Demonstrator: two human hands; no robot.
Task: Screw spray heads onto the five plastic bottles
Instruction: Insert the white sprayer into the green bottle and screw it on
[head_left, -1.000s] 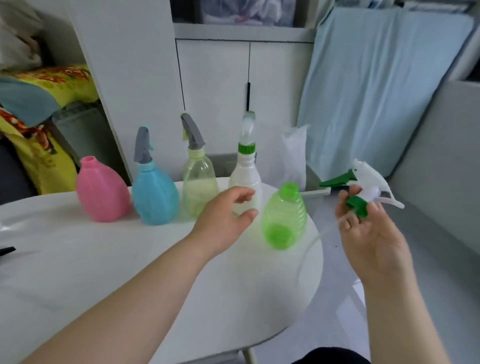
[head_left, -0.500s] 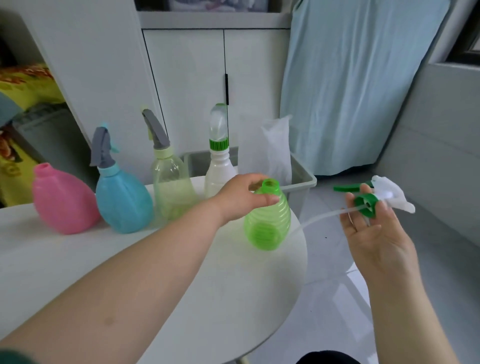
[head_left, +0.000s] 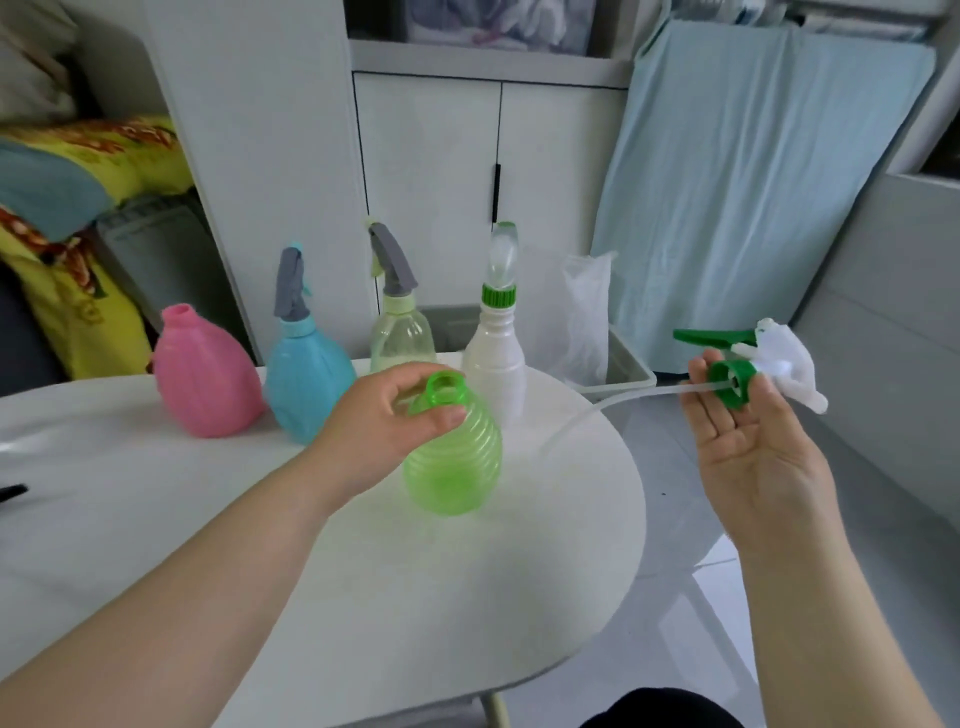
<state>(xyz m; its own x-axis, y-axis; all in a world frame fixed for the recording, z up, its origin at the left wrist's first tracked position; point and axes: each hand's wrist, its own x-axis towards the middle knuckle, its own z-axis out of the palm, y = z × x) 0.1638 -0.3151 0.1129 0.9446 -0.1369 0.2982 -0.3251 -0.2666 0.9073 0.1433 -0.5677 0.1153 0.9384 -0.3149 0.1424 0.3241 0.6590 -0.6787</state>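
Right now the person's left hand (head_left: 382, 423) is wrapped around the shoulder of the green bottle (head_left: 453, 460), its fingers (head_left: 444, 415) clamped just under the open neck, which tips toward the camera while the ribbed body rests on the white round surface (head_left: 363, 571) near its right edge. Off past that edge, well apart from the bottle, the right hand (head_left: 753, 447) is held palm up over the floor with the white-and-green spray head (head_left: 756, 366) pinched at its green collar between the thumb and the fingers (head_left: 698, 387); the remaining fingers lie loosely spread. From the collar a clear dip tube (head_left: 613, 402) runs leftward and sags toward the surface's right edge, its free end short of the bottle's mouth. Along the far edge of the surface stand four more bottles in a row: a pink bottle (head_left: 205, 376) with a bare neck at the left, then a blue bottle (head_left: 306, 376) with a grey spray head, a pale yellow-green bottle (head_left: 402, 335) with a grey spray head, and a white bottle (head_left: 493, 358) with a green collar and a clear top. Behind the surface's far right edge sits a grey bin (head_left: 626, 364) with a white plastic bag (head_left: 587, 306) rising from it.
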